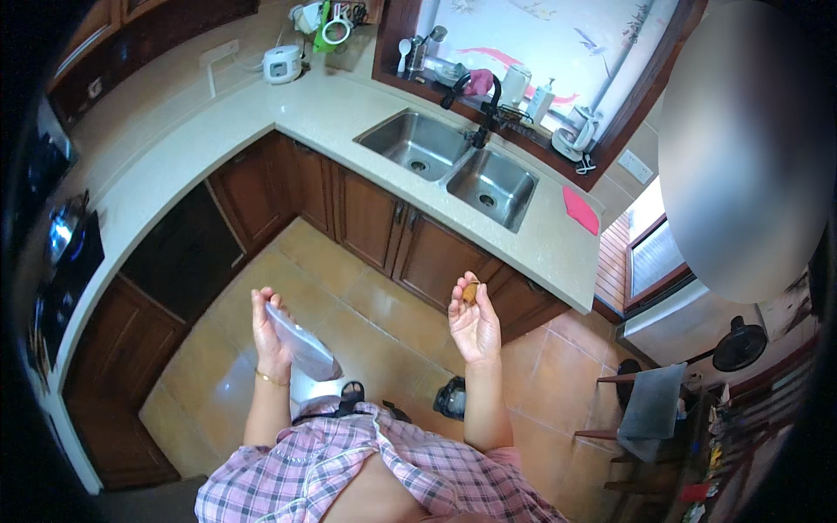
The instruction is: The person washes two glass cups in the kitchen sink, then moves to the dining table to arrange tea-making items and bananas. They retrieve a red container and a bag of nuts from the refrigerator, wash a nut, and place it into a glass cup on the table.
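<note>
My left hand [269, 337] grips a pale greyish, flat item [304, 346] that looks like a plastic pouch; its contents cannot be made out. It slants down to the right, above the tiled floor. In my right hand [476, 330], palm up, a small orange-brown piece [470, 293] is pinched between thumb and fingers; its exact kind is unclear. Both hands are apart, out in front of my body, short of the counter. A gold-coloured bracelet [269, 377] circles my left wrist.
Ahead, a pale countertop [327, 118] holds a double steel sink [418, 140] with a black faucet [489, 118]. A pink cloth [580, 210] lies right of it; a white rice cooker [282, 64] stands in the corner. A black plastic bag [450, 397] sits on the floor near a chair [647, 405].
</note>
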### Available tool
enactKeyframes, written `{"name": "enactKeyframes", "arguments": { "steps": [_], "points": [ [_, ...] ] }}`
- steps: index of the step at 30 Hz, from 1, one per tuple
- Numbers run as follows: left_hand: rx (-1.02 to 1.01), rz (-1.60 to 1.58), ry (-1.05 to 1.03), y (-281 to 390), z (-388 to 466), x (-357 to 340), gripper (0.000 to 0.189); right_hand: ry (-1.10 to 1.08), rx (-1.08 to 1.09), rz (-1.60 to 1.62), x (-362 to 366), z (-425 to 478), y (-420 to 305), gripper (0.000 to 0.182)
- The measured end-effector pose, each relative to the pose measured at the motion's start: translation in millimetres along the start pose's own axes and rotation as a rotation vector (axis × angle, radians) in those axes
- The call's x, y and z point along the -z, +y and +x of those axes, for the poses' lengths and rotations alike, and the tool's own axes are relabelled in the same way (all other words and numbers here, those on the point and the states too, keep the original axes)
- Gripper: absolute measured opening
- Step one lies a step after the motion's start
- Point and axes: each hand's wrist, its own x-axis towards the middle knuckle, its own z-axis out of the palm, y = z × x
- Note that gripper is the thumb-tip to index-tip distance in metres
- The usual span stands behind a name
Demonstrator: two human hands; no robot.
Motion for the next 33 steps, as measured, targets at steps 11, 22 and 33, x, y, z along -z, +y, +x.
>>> {"name": "enactKeyframes", "arguments": {
  "steps": [11, 22, 33],
  "points": [
    [-0.468, 0.281, 0.169, -21.9, 157.4, -58.5, 0.024, 0.066, 0.039, -0.188, 61.6, 276.8, -27.7, 0.019],
    [-0.719, 0.375, 0.393, -75.2, 316.3, -142.2, 0.02, 0.408, 0.363, -1.13, 137.7, 657.2, -134.3, 0.026],
    [-0.758, 0.438, 0.643, -105.6, 389.4, -156.2, 0.02, 0.493, 0.437, -1.764, 200.0, 789.5, -139.4, 0.027]
  ]
}}
